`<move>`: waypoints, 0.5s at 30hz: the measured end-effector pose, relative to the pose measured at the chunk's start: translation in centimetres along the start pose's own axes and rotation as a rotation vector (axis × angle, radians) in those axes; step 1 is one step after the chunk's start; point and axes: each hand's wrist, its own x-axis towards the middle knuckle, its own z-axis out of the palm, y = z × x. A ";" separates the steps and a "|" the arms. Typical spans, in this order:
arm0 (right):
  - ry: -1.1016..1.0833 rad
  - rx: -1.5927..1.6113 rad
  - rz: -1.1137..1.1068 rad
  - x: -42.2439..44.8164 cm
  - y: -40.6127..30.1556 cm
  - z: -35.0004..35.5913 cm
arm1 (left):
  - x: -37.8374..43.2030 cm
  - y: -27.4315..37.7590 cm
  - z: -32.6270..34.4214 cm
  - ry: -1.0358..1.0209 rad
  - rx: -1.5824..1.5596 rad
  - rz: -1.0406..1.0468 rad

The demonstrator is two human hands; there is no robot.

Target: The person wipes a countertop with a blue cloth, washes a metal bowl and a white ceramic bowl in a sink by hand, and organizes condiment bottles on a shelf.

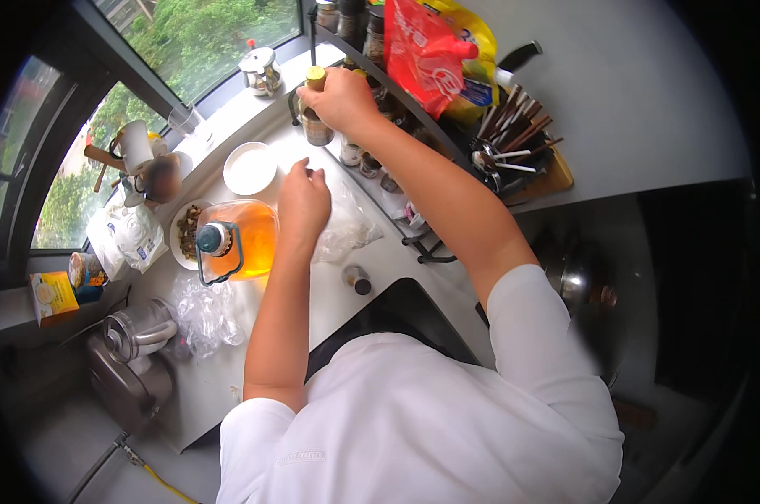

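My right hand (348, 104) reaches to the end of the black condiment rack (411, 79) and grips a glass bottle (317, 130) with a yellow-green cap. Thumb and fingers are around its upper part. Lower down, my left hand (304, 205) is over the white counter, its fingers bent and slightly apart, with nothing seen in them. Beside it, on its left, stands a large clear jug of orange-yellow oil (258, 239) with a dark green cap and handle. A white round dish (250, 168) lies between the left hand and the windowsill.
Clear plastic bags (345, 227) and a small dark-capped jar (357, 279) lie right of my left forearm. A plate of dried pieces (190, 236) is behind the jug. A blender (139, 331) stands left; a utensil holder with chopsticks (512, 132) stands right. Mugs hang near the window.
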 end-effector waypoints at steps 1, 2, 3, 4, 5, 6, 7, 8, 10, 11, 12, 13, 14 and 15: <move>-0.042 -0.081 0.048 0.9 0.1 0.7 | -1.0 0.1 -0.2 -0.049 0.004 0.011; -0.082 -0.163 0.095 1.7 0.3 1.4 | -2.1 0.2 -0.4 -0.101 -0.033 -0.005; -0.093 -0.165 0.077 2.4 0.7 2.4 | -2.7 0.0 -0.6 -0.164 -0.078 -0.013; -0.092 -0.192 0.099 3.0 1.8 3.0 | -3.3 -0.2 -0.7 -0.203 -0.092 -0.014; -0.090 -0.220 0.122 3.5 2.9 3.5 | -3.8 -0.4 -0.7 -0.244 -0.107 -0.015; -0.102 -0.224 0.132 3.6 3.1 4.1 | -4.1 -1.1 -0.8 -0.232 -0.112 -0.028; -0.116 -0.226 0.121 3.9 3.2 4.6 | -4.3 -1.7 -0.9 -0.240 -0.115 -0.030; -0.113 -0.269 0.138 4.1 3.4 5.1 | -4.5 -2.2 -0.9 -0.249 -0.118 -0.031; -0.114 -0.322 0.192 4.2 3.6 5.9 | -4.7 -2.3 -1.4 -0.265 -0.117 -0.062; -0.123 -0.322 0.188 4.3 3.7 6.1 | -4.8 -2.2 -1.7 -0.288 -0.115 -0.082; -0.135 -0.335 0.241 4.6 4.1 6.3 | -5.0 -2.0 -1.8 -0.287 -0.114 -0.087; -0.145 -0.348 0.295 4.8 4.6 6.3 | -5.1 -1.8 -1.8 -0.316 -0.100 -0.068; -0.156 -0.330 0.298 5.0 5.2 6.3 | -5.3 -1.6 -1.9 -0.346 -0.087 -0.048; -0.159 -0.328 0.301 5.1 5.4 6.3 | -5.6 -1.6 -1.9 -0.348 -0.084 -0.051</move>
